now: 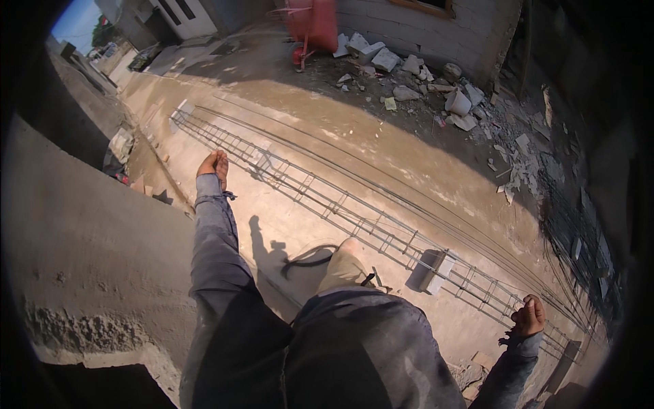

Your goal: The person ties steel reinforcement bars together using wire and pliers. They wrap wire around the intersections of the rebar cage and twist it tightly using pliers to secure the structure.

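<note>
Head view: the rebar cage extends diagonally from upper left to lower right over the sunlit ground, crossing a pale block. Slim grey longitudinal bars, joined by repeated stirrups, form a long, narrow lattice. The left hand is positioned at the upper-left section, the right hand at the lower-right section. Fingers of both are curled; whether either grips a bar cannot be determined. Container: red wheelbarrow, beside rubble; contents not visible.
</note>
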The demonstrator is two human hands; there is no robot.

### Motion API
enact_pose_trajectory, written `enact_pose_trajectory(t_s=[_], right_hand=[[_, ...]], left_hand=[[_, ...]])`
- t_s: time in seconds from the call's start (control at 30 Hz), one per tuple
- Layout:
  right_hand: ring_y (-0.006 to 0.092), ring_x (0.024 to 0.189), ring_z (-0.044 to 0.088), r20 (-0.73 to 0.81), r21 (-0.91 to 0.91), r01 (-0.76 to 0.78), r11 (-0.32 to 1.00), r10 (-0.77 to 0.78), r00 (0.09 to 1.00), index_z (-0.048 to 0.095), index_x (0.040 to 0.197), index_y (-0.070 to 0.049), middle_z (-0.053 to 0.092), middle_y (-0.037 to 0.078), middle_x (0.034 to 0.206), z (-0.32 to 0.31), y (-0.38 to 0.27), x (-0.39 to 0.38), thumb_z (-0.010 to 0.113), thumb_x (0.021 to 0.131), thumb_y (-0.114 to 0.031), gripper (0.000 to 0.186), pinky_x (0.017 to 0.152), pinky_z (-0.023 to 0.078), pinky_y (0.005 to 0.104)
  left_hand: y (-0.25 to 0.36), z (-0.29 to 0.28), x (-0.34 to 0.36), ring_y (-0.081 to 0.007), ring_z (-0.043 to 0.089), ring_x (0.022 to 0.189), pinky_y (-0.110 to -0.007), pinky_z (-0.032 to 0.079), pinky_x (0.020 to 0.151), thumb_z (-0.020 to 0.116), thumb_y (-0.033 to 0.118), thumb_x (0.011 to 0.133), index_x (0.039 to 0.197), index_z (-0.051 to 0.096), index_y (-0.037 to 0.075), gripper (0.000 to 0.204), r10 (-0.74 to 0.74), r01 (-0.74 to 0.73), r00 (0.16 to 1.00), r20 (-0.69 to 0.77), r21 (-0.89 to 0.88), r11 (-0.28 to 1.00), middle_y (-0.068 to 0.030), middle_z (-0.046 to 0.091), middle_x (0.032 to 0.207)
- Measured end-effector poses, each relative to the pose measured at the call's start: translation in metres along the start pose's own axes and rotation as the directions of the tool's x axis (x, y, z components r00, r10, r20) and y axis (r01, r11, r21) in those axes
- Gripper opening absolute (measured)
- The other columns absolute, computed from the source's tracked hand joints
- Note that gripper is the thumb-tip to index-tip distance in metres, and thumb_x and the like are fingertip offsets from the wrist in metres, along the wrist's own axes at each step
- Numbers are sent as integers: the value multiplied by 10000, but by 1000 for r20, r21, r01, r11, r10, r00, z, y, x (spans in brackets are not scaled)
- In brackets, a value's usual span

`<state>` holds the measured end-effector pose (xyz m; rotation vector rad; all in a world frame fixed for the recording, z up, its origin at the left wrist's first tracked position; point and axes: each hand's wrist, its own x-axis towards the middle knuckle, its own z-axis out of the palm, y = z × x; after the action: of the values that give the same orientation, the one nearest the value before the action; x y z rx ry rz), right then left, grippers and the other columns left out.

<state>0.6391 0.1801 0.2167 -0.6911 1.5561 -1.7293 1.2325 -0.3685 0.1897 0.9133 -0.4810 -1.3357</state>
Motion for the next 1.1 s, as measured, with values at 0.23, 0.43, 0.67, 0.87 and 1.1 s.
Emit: enact_pose_trajectory(t_s=[0.23, 0.43, 0.67, 0.87, 1.1], right_hand=[[190, 679, 625, 679, -404, -189, 895, 432, 594, 655, 852, 14, 653, 132, 799, -14, -43, -59, 616, 800, -98, 130, 618, 482, 292], [252, 679, 626, -60, -928, -40, 371, -43, 997, 639, 850, -9, 638, 152, 792, -4, -44, -68, 567, 768, -52, 117, 615, 489, 318], [189, 702, 608, 316, 114, 44, 992, -79, 945, 627, 943, 46, 633, 165, 782, 0, -60, -129, 615, 785, -177, 274, 642, 466, 281], [247, 692, 620, 430, -537, -147, 831, 419, 800, 634, 924, 13, 640, 148, 809, -2, -27, -140, 585, 815, -102, 165, 629, 483, 317], [207, 644, 605, -458, -406, -187, 894, -22, 889, 616, 917, 33, 645, 136, 782, 2, -10, -123, 569, 822, -136, 200, 561, 452, 296]], left_hand=[[7, 9, 70, -112, 590, 590, -153, 388, 332, 483, 186, 851, 813, 613, 95, 163, -261, 258, 955, 144, 42, 965, -35, 627, 741], [-28, 33, 118, -174, 610, 653, -220, 527, 532, 555, 123, 824, 848, 581, 17, 111, -371, 347, 868, 329, 131, 929, -95, 628, 765], [-38, 73, 157, -59, 498, 442, -173, 312, 276, 469, 281, 864, 723, 566, 146, 219, -419, 356, 906, 66, 417, 836, 11, 568, 613], [-43, 103, 161, -102, 538, 578, -181, 421, 425, 514, 221, 840, 782, 549, 61, 174, -146, 70, 979, 141, 443, 894, -23, 547, 668], [-84, 140, 120, -135, 536, 678, -196, 445, 586, 545, 205, 811, 865, 517, 20, 194, 72, -119, 991, 115, 482, 868, -49, 547, 727]])
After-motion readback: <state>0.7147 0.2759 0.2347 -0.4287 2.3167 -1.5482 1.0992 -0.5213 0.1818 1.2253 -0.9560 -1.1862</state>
